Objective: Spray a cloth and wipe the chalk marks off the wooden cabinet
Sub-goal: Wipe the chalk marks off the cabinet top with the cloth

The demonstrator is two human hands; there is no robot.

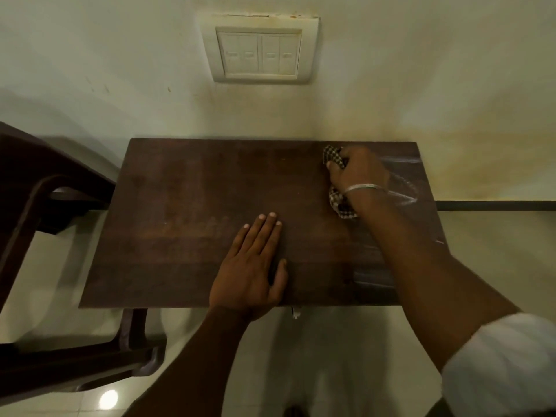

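Note:
The dark wooden cabinet top [192, 188] fills the middle of the view, against the wall. My right hand [358, 173] grips a bunched checkered cloth [332, 158] and presses it on the far right part of the top. White chalk marks [406, 191] curve beside that hand near the right edge, with fainter smears [373, 278] near the front right. A faint pale trace [207, 224] shows left of centre. My left hand [255, 263] lies flat on the top near the front edge, fingers straight.
A dark plastic chair [60, 266] stands close on the left of the cabinet. A white switch panel [260, 49] sits on the wall above. Pale glossy floor tiles [481, 251] show to the right and below.

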